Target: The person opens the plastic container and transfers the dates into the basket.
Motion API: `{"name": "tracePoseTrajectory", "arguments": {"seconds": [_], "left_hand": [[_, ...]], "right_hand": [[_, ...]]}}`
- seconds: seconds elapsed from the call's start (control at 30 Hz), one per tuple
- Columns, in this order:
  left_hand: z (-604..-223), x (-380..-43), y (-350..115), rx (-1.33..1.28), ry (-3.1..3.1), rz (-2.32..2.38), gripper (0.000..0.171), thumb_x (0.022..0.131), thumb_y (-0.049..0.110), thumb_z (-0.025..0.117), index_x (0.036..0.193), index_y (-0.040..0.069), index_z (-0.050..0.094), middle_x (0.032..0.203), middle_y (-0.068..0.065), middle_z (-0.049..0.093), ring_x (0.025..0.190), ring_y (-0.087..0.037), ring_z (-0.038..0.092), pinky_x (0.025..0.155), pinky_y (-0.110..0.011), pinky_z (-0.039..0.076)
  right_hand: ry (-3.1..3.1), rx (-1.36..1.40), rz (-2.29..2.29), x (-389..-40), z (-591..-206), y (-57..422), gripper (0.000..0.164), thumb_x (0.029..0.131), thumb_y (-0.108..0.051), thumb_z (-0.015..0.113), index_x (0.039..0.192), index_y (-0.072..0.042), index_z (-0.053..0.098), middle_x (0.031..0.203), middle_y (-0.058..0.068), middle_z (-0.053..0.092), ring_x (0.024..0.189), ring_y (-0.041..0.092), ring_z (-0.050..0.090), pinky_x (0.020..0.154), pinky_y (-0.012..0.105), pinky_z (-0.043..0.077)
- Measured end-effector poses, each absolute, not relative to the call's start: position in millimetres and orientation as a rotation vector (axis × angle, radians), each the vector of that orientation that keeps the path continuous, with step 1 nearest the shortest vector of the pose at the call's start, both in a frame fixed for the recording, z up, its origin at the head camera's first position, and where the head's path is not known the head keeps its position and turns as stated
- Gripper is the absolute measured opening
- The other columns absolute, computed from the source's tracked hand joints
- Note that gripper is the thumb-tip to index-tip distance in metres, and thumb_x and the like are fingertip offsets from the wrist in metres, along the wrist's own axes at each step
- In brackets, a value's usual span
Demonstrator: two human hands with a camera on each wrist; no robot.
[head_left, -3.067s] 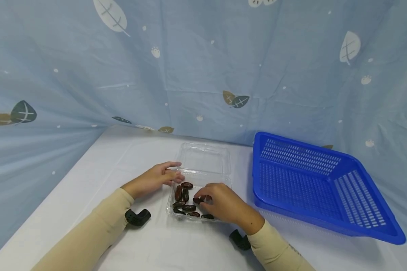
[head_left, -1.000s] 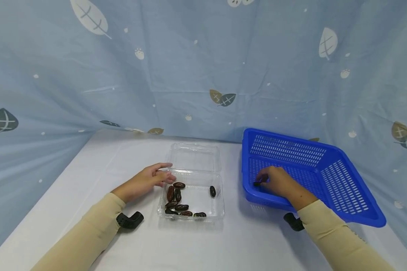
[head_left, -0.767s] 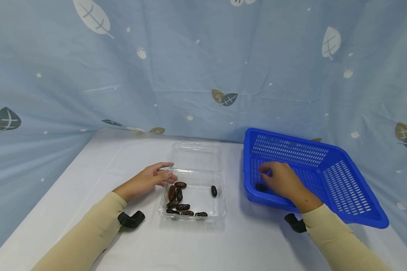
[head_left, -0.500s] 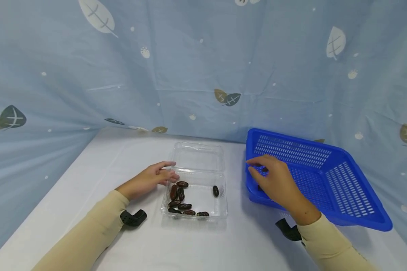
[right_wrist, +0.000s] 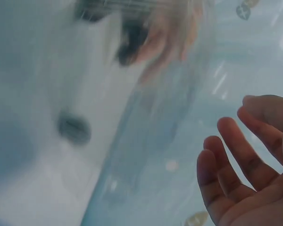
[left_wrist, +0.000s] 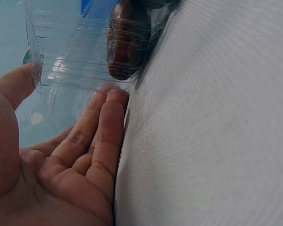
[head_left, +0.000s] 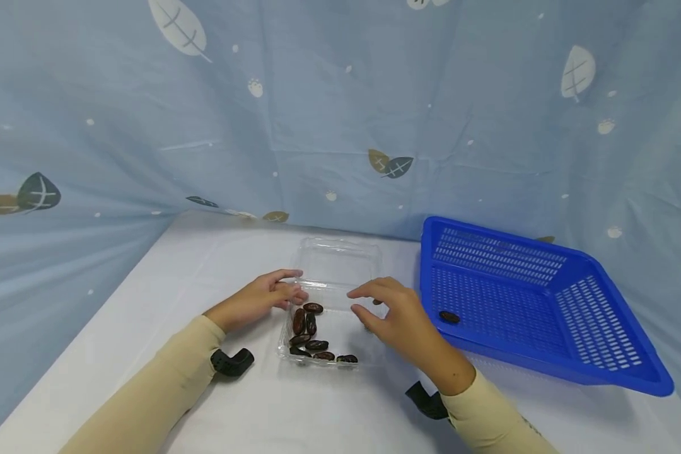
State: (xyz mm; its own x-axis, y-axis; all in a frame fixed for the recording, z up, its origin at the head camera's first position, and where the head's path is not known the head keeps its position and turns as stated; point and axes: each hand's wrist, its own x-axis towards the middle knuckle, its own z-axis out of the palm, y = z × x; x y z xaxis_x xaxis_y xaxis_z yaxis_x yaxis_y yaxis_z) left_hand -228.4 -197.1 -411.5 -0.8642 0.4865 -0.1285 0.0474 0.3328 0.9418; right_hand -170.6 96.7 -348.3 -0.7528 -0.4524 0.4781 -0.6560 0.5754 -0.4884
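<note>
A hinged clear plastic container lies with its lid folded back. Several dark brown dates rest along its left and front sides. My left hand touches the container's left side; in the left wrist view its fingers lie nearly straight against the clear wall. Over the container's right part hovers my right hand, thumb and index finger spread apart. It covers that side in the head view. A blurred single date shows in the right wrist view, away from the fingers.
To the right stands a blue slotted plastic basket, with one date near its left front corner. Black wrist mounts sit under both forearms. A blue leaf-print cloth hangs behind the white table.
My right hand carried a date from the container to the basket and let it go there. It then came back left over the container. My left hand stayed at the container's side.
</note>
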Motion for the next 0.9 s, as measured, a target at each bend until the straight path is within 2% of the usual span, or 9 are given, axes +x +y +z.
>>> {"name": "tracePoseTrajectory", "arguments": {"seconds": [0.2,0.4,0.63,0.9], "left_hand": [[-410.7,-227.2,-197.7,0.474,2.22,1.536,0.059,0.107,0.034,0.048,0.154,0.003,0.031,0.131,-0.02,0.066,0.122,-0.029,0.063,0.098,-0.037,0.053],[-409.0,-226.6,-197.4,0.478,2.223,1.537,0.059,0.107,0.034,0.048,0.154,0.003,0.031,0.132,-0.019,0.065,0.123,-0.03,0.063,0.098,-0.036,0.053],[-409.9,-227.2,-196.7,0.453,2.234,1.517,0.059,0.107,0.035,0.048,0.154,0.004,0.031,0.129,-0.019,0.067,0.116,-0.027,0.066,0.096,-0.034,0.054],[-408.6,-226.3,-197.5,0.469,2.232,1.529,0.057,0.108,0.032,0.046,0.154,0.003,0.031,0.13,-0.019,0.066,0.122,-0.03,0.063,0.099,-0.038,0.053]], "right_hand": [[-2.581,1.027,1.127,-173.3,-355.2,71.3,0.02,0.087,-0.011,0.077,0.108,-0.011,0.076,0.105,0.002,0.076,0.094,0.02,0.068,0.078,0.033,0.059],[-2.673,1.131,1.274,-178.8,-370.5,58.3,0.021,0.089,-0.009,0.075,0.11,-0.006,0.075,0.106,0.007,0.076,0.097,0.026,0.068,0.081,0.031,0.058],[-2.826,1.188,1.235,-178.7,-385.5,54.1,0.018,0.089,-0.011,0.076,0.106,-0.008,0.076,0.101,0.003,0.076,0.092,0.019,0.067,0.079,0.028,0.057],[-2.963,1.162,1.14,-176.9,-385.4,52.7,0.018,0.087,-0.013,0.078,0.105,-0.012,0.077,0.098,-0.002,0.075,0.086,0.011,0.066,0.073,0.018,0.052]]}}
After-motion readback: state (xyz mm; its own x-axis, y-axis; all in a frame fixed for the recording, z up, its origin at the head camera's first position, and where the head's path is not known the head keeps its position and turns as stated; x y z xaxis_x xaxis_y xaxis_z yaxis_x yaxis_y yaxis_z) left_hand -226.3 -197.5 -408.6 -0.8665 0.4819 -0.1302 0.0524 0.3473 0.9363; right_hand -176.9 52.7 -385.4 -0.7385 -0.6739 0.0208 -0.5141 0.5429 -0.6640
